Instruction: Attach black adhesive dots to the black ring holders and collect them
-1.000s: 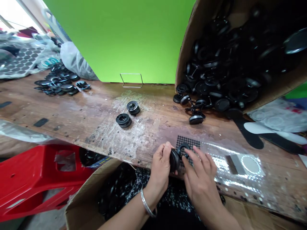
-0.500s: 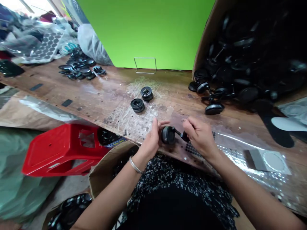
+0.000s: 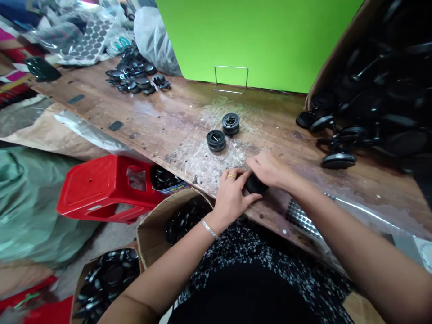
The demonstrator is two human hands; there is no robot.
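My left hand (image 3: 234, 191) is curled round a black round part (image 3: 257, 184) at the bench's front edge, thumb on the near side. My right hand (image 3: 268, 168) is closed at the far side of the same part, and its fingertips are partly hidden. The rod seen earlier on this part does not show now. Beyond my hands, two stacked black ring-shaped pieces, a nearer one (image 3: 216, 141) and a farther one (image 3: 231, 124), sit close together on the wooden bench (image 3: 182, 117).
Black discs (image 3: 133, 74) are heaped at the back left. A green panel (image 3: 256, 40) with a wire stand (image 3: 231, 78) stands behind. At right, black disc-and-rod parts (image 3: 338, 160) spill from a box. A red stool (image 3: 101, 189) and cartons (image 3: 151, 229) stand below the bench edge.
My right hand has moved in to meet the left, which now wraps the black round part. The rod between my hands is no longer visible. The whole view has shifted.
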